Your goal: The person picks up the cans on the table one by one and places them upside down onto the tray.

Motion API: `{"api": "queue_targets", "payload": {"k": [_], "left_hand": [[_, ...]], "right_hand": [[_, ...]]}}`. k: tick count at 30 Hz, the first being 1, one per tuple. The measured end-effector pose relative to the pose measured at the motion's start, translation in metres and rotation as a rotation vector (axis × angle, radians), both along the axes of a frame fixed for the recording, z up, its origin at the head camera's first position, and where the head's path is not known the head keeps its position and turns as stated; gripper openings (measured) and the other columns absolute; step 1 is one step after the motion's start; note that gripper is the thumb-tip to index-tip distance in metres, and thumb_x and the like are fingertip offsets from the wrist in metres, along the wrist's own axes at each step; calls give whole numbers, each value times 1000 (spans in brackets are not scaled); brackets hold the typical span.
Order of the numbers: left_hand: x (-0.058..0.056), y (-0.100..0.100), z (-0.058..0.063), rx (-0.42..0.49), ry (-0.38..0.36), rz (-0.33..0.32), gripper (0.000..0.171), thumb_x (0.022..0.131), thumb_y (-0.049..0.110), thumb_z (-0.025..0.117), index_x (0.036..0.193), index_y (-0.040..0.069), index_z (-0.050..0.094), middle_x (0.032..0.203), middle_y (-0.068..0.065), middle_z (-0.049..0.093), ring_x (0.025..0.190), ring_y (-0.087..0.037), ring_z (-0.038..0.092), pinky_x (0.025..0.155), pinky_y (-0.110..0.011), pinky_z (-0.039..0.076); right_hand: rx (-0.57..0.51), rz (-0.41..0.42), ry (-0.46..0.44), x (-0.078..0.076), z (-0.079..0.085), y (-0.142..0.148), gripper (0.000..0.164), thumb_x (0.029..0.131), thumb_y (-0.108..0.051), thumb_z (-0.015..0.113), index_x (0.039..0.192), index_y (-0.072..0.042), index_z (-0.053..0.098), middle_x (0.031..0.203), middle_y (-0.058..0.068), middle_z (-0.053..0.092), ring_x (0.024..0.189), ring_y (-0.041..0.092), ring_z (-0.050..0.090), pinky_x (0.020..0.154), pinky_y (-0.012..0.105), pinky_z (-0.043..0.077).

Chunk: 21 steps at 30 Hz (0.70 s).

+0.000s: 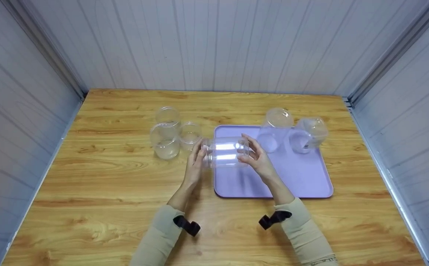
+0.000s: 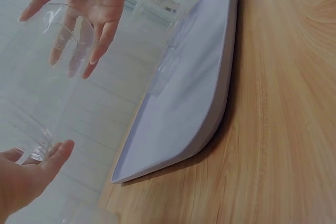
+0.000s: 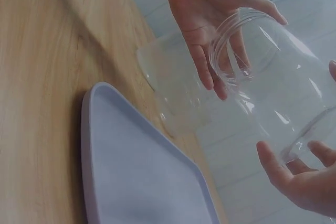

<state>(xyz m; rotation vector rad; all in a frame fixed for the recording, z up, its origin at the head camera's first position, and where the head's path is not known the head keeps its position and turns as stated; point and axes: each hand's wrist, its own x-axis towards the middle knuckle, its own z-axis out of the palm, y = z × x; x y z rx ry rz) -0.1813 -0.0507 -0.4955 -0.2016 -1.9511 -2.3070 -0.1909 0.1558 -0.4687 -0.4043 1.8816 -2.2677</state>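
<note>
Pale panel walls (image 1: 214, 44) rise beyond the left hand (image 1: 193, 165) and the right hand (image 1: 260, 161), and also on the outer side of each. Under both hands spreads a wooden surface (image 1: 107, 192). On it lies a purple tray (image 1: 303, 179): the right hand is above this tray, while the left hand is just outside its left edge.

Between the 2 hands is 1 large jar (image 1: 225, 152), held in the air over the tray's left part. The important relation is this: its long axis runs roughly from the left hand to the right hand, so the jar lies on its side. The ribbed neck and open mouth are turned to the left hand, and the base to the right hand. Neither hand is nearer, because both touch it. The left hand grips the neck end with thumb and fingers; the right hand grips the base end, fingers spread around it. The jar is transparent, colourless and shiny, with bright reflections along the wall.

Beyond the right hand, a tall clear container (image 1: 274, 129) and a squarish clear container (image 1: 308, 135) stand on the tray. Beyond the left hand and to its left, 3 clear containers (image 1: 165, 142) stand close together. Below each hand sits 1 black wrist band (image 1: 186, 224).
</note>
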Motion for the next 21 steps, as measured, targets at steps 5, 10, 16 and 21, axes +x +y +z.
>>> {"api": "queue_targets", "payload": {"k": [5,10,16,21], "left_hand": [[-2,-2,3,-42,-4,16,53,92,22,40,134,-7,28,131,-26,36,116,-34,39,98,-41,30],[-1,-6,16,-60,-8,67,41,94,12,40,128,-9,36,124,-24,44,111,-31,43,90,-43,38],[3,-10,36,-134,21,153,32,92,7,45,117,-14,46,110,-26,51,100,-32,50,83,-42,42],[-8,-19,25,-191,25,189,29,89,11,52,111,-8,52,104,-22,57,94,-30,54,78,-35,46]], "right_hand": [[59,-26,19,-3,3,1,66,78,4,61,136,-3,30,127,24,33,106,31,47,82,35,46],[154,-73,39,-8,7,2,67,77,0,65,135,-4,33,127,20,37,106,31,46,80,35,47],[232,-131,33,-17,11,6,69,74,-4,69,134,-6,35,127,19,38,105,35,45,78,32,47],[328,-169,10,-24,17,8,71,73,-11,72,135,-11,37,129,14,36,105,30,42,81,35,43]]}}
